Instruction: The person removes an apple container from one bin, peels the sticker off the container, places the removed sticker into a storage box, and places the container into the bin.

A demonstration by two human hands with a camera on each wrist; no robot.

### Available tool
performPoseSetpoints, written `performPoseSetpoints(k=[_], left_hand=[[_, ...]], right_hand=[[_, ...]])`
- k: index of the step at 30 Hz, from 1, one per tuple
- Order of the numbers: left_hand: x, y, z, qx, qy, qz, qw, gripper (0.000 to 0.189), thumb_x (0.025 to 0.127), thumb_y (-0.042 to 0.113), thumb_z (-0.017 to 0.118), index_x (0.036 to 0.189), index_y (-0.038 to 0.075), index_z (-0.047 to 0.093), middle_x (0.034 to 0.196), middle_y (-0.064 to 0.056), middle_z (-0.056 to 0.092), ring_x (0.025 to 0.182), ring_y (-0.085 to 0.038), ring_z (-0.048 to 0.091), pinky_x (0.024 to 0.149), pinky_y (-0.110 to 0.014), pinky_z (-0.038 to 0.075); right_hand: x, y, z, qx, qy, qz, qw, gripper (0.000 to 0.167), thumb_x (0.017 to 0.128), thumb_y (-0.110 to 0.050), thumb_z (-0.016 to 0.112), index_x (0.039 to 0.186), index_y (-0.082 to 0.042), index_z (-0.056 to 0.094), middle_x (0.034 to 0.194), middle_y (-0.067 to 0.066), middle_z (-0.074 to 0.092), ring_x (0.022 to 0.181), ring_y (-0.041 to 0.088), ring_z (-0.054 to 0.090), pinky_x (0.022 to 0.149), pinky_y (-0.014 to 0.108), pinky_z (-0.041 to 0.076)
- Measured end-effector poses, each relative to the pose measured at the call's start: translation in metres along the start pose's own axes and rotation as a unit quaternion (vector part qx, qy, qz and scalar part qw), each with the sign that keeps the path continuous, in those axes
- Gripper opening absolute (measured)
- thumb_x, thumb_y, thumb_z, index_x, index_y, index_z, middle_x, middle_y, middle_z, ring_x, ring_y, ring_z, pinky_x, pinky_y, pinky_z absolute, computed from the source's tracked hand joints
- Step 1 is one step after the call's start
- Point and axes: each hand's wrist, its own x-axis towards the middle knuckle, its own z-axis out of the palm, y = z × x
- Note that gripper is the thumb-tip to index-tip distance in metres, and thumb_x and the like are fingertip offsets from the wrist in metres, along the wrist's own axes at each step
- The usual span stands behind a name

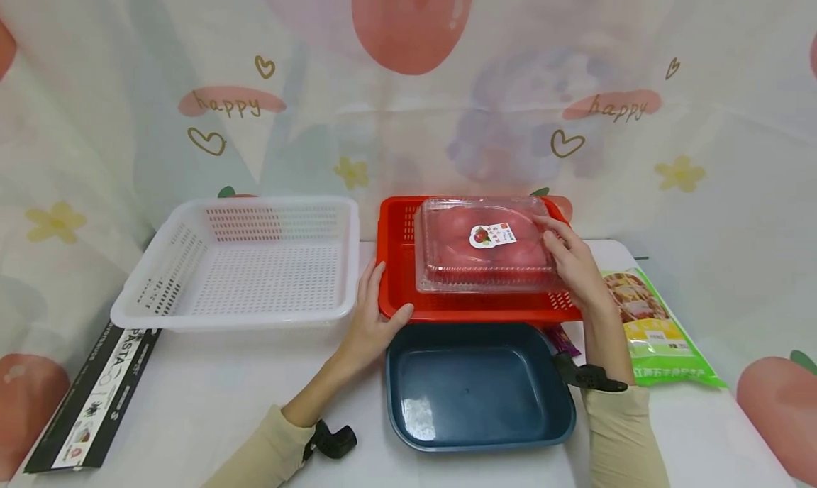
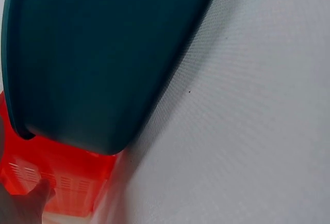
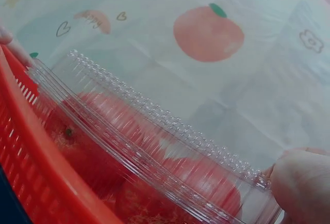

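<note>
A clear plastic clamshell box (image 1: pixel 447 279) of large red round fruits (image 3: pixel 201 182) lies in the red basket (image 1: pixel 398 303), its label facing up. My right hand (image 1: pixel 577 264) grips the right end of the box, with fingertips on the lid. In the right wrist view, the thumb side of that hand presses on the end of the box. My left hand (image 1: pixel 370 325) rests at the front left corner of the red basket, fingers straight along the left side and thumb stretched over the front rim. Directly in front of the basket stands a dark blue basin (image 1: pixel 481 381).
A white perforated basket (image 1: pixel 274 275) is at the left, overlapping a black and white pasta box (image 1: pixel 102 396). To the right lies a green and yellow food bag (image 1: pixel 660 332). A small purple packet (image 1: pixel 562 340) shows beside the basin. A printed cloth hangs behind.
</note>
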Motion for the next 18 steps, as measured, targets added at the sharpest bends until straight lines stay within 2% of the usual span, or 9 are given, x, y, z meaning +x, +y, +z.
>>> performPoseSetpoints(k=[4,10,18], left_hand=[[0.002,0.000,-0.001,0.016,-0.001,0.001,0.9999,0.091,0.084,0.037,0.070,0.155,0.026,0.015,0.160,0.014,0.009,0.141,-0.016,0.028,0.095,-0.039,0.053],[0.003,0.004,-0.002,0.010,-0.001,-0.003,0.9999,0.087,0.086,0.027,0.070,0.155,0.021,0.016,0.160,0.010,0.011,0.141,-0.018,0.028,0.096,-0.043,0.053],[-0.002,0.014,-0.001,0.018,0.013,0.025,0.9994,0.083,0.087,0.026,0.069,0.153,0.018,0.019,0.161,0.006,0.012,0.141,-0.021,0.029,0.096,-0.044,0.052]], right_hand=[[-0.004,-0.008,-0.003,0.003,0.011,-0.017,0.9998,0.050,0.102,-0.045,0.036,0.151,-0.032,0.032,0.154,0.017,0.027,0.120,0.024,0.039,0.077,0.012,0.051],[-0.007,-0.016,-0.005,-0.004,0.006,-0.021,0.9997,0.050,0.103,-0.044,0.036,0.151,-0.031,0.032,0.150,0.017,0.030,0.114,0.022,0.041,0.076,0.013,0.052],[-0.010,-0.020,-0.004,0.011,0.004,-0.012,0.9999,0.051,0.102,-0.047,0.037,0.151,-0.032,0.033,0.154,0.015,0.027,0.118,0.022,0.041,0.078,0.013,0.052]])
